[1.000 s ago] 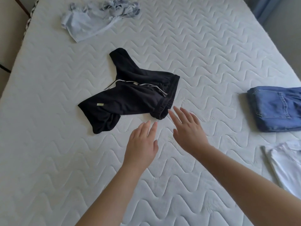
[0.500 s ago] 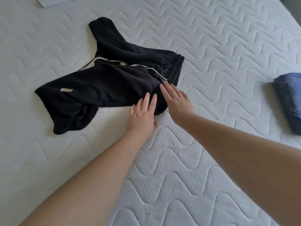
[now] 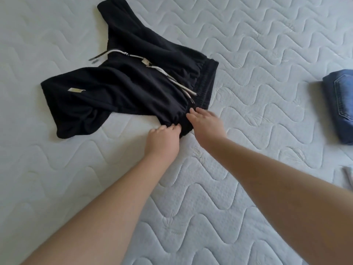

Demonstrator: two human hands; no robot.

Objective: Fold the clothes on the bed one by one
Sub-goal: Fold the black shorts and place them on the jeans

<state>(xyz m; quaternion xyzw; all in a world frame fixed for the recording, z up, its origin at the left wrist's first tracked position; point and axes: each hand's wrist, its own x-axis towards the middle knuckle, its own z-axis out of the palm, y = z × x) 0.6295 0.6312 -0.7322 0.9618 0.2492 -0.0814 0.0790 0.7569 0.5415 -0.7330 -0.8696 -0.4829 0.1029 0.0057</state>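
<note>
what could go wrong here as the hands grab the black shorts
The black shorts lie crumpled, one leg twisted away, so pulling by the waistband corner may drag the creases along rather than flatten them. The loose white drawstring could get trapped inside a fold. Left hand and right hand grip close together, giving little spread.

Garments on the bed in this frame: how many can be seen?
3. Black shorts lie at centre under the left hand and right hand. Folded jeans sit at the right edge. A pale piece is barely visible lower right. Others may lie out of frame.
</note>
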